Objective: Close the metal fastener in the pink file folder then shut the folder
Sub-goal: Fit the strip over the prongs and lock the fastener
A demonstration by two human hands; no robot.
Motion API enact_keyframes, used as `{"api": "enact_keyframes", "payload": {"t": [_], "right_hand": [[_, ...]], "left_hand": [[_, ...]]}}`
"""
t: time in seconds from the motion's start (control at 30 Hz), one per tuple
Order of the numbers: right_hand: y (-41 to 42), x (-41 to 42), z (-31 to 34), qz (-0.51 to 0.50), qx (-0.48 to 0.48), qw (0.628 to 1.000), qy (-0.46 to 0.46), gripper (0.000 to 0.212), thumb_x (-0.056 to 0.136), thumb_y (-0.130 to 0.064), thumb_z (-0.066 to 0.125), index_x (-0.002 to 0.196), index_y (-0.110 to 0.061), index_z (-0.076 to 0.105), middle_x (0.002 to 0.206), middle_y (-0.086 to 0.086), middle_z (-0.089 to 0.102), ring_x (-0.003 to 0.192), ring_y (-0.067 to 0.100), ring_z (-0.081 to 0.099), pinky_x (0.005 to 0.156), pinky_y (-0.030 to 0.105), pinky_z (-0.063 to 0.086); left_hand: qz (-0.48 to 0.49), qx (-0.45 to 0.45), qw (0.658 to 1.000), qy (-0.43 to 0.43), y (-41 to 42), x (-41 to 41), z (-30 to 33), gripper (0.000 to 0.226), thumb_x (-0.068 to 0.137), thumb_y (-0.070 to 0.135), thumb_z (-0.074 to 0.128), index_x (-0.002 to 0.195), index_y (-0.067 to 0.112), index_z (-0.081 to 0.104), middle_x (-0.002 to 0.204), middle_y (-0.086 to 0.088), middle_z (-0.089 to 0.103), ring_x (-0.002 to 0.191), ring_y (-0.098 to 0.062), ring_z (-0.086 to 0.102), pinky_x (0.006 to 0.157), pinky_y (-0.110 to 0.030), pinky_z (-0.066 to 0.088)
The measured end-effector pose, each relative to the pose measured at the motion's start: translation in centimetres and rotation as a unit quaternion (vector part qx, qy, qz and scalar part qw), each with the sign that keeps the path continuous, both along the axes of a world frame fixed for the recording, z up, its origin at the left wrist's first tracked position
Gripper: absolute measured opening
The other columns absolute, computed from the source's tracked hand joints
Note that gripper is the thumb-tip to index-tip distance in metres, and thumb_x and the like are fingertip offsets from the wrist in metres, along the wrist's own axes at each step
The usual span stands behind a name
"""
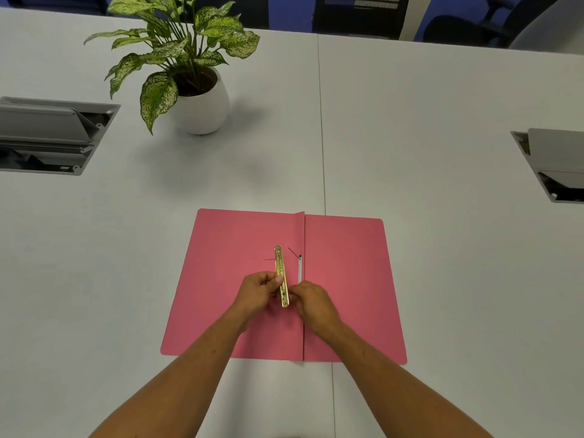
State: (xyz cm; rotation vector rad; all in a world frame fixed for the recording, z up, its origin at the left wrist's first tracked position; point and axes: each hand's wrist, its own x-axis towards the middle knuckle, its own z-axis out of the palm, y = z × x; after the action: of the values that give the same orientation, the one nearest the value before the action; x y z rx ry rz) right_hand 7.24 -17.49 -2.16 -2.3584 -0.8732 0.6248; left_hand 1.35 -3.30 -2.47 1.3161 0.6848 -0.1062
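Fingers [278, 279] pinch fastener bar [281, 273]; potted plant [189, 80] well apart.

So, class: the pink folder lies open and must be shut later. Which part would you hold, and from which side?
Probably the left cover's outer edge, approached from the left. The pink folder lies flat and open, hinged at its centre fold, so that free edge swings over most easily. Both hands, left hand and right hand, are on the gold fastener bar.
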Motion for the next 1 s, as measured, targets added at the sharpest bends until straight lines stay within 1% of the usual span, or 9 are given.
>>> {"api": "enact_keyframes", "payload": {"t": [0.07,0.2,0.4,0.57,0.63,0.7,0.83,0.93,1.0], "right_hand": [[-0.1,0.0,0.0,-0.007,0.011,1.000,0.005,0.023,0.093,-0.014,0.050,0.102,-0.016,0.071,0.088,0.013,0.066,0.081,0.028,0.059,0.074,0.035,0.048],[-0.2,-0.1,-0.1,-0.007,0.024,1.000,0.010,0.025,0.090,-0.009,0.049,0.097,-0.016,0.072,0.082,0.015,0.065,0.075,0.029,0.059,0.068,0.036,0.046],[-0.6,0.1,-0.6,-0.026,0.051,0.998,0.026,0.025,0.090,-0.005,0.052,0.095,-0.017,0.073,0.079,0.012,0.066,0.070,0.022,0.057,0.064,0.030,0.045],[-0.8,0.4,-1.0,-0.064,0.072,0.994,0.058,0.026,0.085,-0.001,0.055,0.091,-0.019,0.072,0.085,0.004,0.072,0.072,0.011,0.060,0.066,0.023,0.048],[-0.8,1.1,-1.0,-0.097,0.079,0.991,0.055,0.024,0.086,-0.004,0.055,0.095,-0.019,0.071,0.089,0.002,0.073,0.076,0.012,0.062,0.069,0.025,0.051],[-0.4,2.1,-0.9,-0.128,0.083,0.988,0.036,0.023,0.087,-0.005,0.054,0.100,-0.017,0.069,0.093,0.003,0.072,0.077,0.012,0.060,0.069,0.022,0.046],[1.4,4.6,-0.2,-0.185,0.102,0.974,0.085,0.027,0.090,-0.004,0.051,0.109,-0.019,0.065,0.086,0.000,0.063,0.072,0.012,0.057,0.058,0.012,0.040],[2.6,6.4,0.3,-0.172,0.091,0.972,0.129,0.035,0.094,-0.005,0.047,0.122,-0.020,0.060,0.090,0.000,0.060,0.070,0.013,0.059,0.055,0.011,0.043],[3.0,7.1,0.5,-0.143,0.078,0.975,0.150,0.036,0.094,-0.004,0.046,0.124,-0.018,0.059,0.093,0.001,0.059,0.070,0.016,0.059,0.056,0.018,0.046]], "left_hand": [[-0.005,0.002,1.000,-0.002,-0.2,0.1,0.1,0.017,0.094,0.010,0.058,0.088,-0.003,0.067,0.081,-0.021,0.062,0.075,-0.028,0.054,0.075,-0.041,0.045],[-0.008,0.013,1.000,0.008,-0.7,0.4,0.2,0.016,0.094,0.012,0.060,0.082,0.005,0.068,0.074,-0.015,0.060,0.060,-0.018,0.049,0.055,-0.021,0.042],[-0.012,0.015,1.000,0.014,-0.8,0.6,0.1,0.016,0.094,0.011,0.060,0.081,0.008,0.068,0.064,-0.007,0.057,0.053,-0.012,0.045,0.049,-0.018,0.038],[-0.006,0.002,1.000,0.011,-1.2,1.0,0.0,0.013,0.094,0.010,0.059,0.084,0.006,0.067,0.071,-0.011,0.064,0.055,-0.013,0.052,0.050,-0.019,0.042],[-0.010,0.001,1.000,0.012,-1.2,1.1,-0.1,0.013,0.094,0.011,0.059,0.088,0.005,0.068,0.073,-0.012,0.067,0.056,-0.013,0.055,0.051,-0.019,0.043],[-0.010,0.001,1.000,0.013,-1.3,1.1,-0.2,0.013,0.094,0.011,0.059,0.088,0.004,0.068,0.070,-0.010,0.067,0.054,-0.013,0.057,0.051,-0.019,0.044],[0.001,0.001,1.000,0.023,-1.2,1.2,-0.6,0.015,0.094,0.010,0.058,0.082,0.007,0.067,0.061,-0.003,0.065,0.052,-0.012,0.056,0.053,-0.019,0.047],[0.007,-0.006,1.000,0.025,-1.1,1.4,-0.9,0.014,0.094,0.009,0.058,0.083,0.006,0.066,0.061,-0.003,0.065,0.050,-0.009,0.057,0.054,-0.020,0.047],[0.006,-0.005,1.000,0.026,-1.1,1.6,-0.9,0.014,0.094,0.010,0.058,0.083,0.005,0.066,0.061,-0.003,0.066,0.049,-0.009,0.059,0.054,-0.021,0.047]]}}
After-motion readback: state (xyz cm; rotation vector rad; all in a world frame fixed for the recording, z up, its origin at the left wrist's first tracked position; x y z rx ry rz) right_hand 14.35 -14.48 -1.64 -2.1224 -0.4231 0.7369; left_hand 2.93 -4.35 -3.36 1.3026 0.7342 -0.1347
